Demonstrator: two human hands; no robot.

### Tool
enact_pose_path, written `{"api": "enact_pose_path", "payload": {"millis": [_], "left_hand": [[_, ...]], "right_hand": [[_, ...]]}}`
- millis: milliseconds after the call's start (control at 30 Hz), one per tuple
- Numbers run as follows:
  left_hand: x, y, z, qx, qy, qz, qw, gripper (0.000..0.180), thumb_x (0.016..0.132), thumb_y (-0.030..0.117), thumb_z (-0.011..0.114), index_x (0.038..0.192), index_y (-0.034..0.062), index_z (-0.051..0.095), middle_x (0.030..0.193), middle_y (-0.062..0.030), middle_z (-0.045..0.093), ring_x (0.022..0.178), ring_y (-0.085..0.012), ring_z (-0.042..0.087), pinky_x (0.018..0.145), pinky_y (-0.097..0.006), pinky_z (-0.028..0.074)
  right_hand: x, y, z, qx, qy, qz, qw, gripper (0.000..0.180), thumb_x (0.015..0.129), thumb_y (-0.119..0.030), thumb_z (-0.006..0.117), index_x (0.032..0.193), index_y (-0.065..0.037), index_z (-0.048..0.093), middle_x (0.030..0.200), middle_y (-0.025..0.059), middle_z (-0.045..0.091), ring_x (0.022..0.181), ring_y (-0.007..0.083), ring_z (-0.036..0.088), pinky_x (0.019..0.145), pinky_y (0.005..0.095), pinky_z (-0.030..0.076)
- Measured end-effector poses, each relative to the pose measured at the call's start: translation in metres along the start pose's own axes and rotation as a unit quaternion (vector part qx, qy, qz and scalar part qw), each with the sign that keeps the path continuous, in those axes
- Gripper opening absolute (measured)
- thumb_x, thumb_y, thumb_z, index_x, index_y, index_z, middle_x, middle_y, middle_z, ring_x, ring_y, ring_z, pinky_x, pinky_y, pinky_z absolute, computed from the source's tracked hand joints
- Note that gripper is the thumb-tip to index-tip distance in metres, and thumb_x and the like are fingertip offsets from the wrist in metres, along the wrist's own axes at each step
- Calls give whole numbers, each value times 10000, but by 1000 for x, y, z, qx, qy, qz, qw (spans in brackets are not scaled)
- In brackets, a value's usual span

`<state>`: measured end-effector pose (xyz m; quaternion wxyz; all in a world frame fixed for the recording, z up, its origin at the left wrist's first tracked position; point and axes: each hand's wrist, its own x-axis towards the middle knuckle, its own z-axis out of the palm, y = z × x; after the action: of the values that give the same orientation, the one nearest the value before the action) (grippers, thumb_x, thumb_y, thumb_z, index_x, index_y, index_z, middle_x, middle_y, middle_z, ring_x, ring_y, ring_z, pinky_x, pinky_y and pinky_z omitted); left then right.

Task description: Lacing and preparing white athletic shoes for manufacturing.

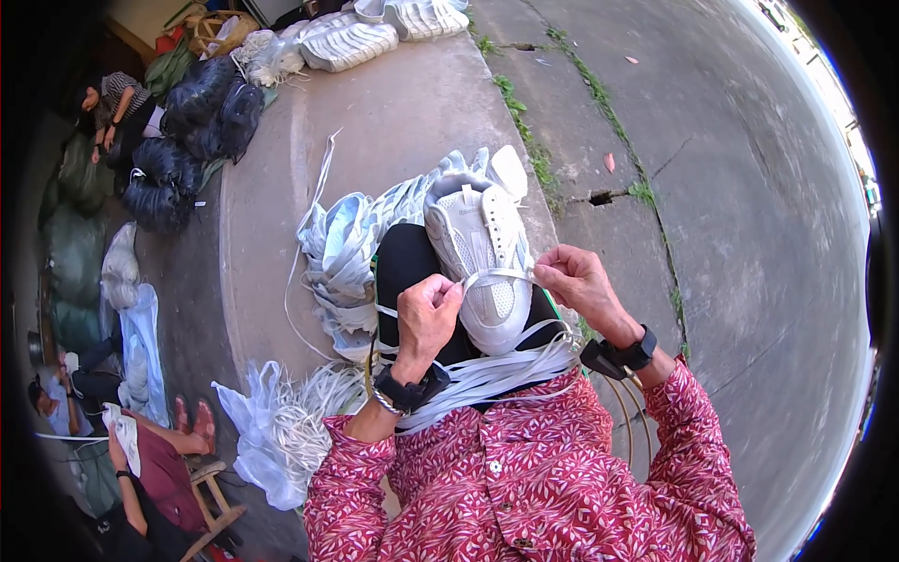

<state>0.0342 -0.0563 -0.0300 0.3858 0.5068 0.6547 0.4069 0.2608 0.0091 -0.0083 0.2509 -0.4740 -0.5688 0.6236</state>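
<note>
A white sneaker rests on my lap over dark trousers, its toe pointing toward me. One flat white shoelace runs across the front of the sneaker, above the toe. My left hand pinches this lace at the sneaker's left side. On the other side my right hand pinches it too, so it stretches between both hands. Eyelets along the upper's right side show no lace through them. A loose bundle of white laces lies across my lap, below the toe.
White shoes or uppers are heaped left of my knees. A plastic bag holds more white laces. Black bundles and white shoes lie farther off. Other people sit at the left, one near a wooden stool. Cracked concrete lies right.
</note>
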Motion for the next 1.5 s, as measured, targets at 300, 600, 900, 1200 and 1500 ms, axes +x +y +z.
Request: {"api": "enact_pose_path", "payload": {"millis": [300,600,900,1200,1500], "left_hand": [[15,43,3,347,-17,146,926,118,743,120,586,681,25,555,585,-186,565,567,-383,574,510,-444,434],[9,32,8,271,7,92,958,119,766,109,564,700,19,522,595,-202,563,592,-401,575,528,-478,426],[8,26,10,250,15,97,963,116,772,106,565,710,19,518,604,-198,565,597,-398,575,527,-472,427],[6,20,11,239,27,112,964,128,784,88,579,719,2,512,584,-182,535,558,-369,565,500,-409,413],[5,18,10,218,34,115,968,129,791,96,575,728,0,515,587,-188,536,564,-373,565,504,-410,416]], "right_hand": [[1,-4,3,147,8,-39,988,94,861,-68,575,919,3,597,808,32,633,714,60,579,650,196,480],[4,-2,8,-91,30,-111,989,135,778,-108,644,834,14,630,738,92,620,613,151,589,546,305,461],[6,-11,16,-238,46,-240,940,148,775,-118,642,868,-24,575,710,133,596,638,299,603,558,382,468],[8,-8,13,-245,81,-310,915,75,747,-67,600,786,-19,557,689,155,567,633,331,580,554,402,453],[8,-9,20,-283,79,-322,900,72,746,-49,599,784,1,564,711,141,558,625,325,564,560,400,455]]}}
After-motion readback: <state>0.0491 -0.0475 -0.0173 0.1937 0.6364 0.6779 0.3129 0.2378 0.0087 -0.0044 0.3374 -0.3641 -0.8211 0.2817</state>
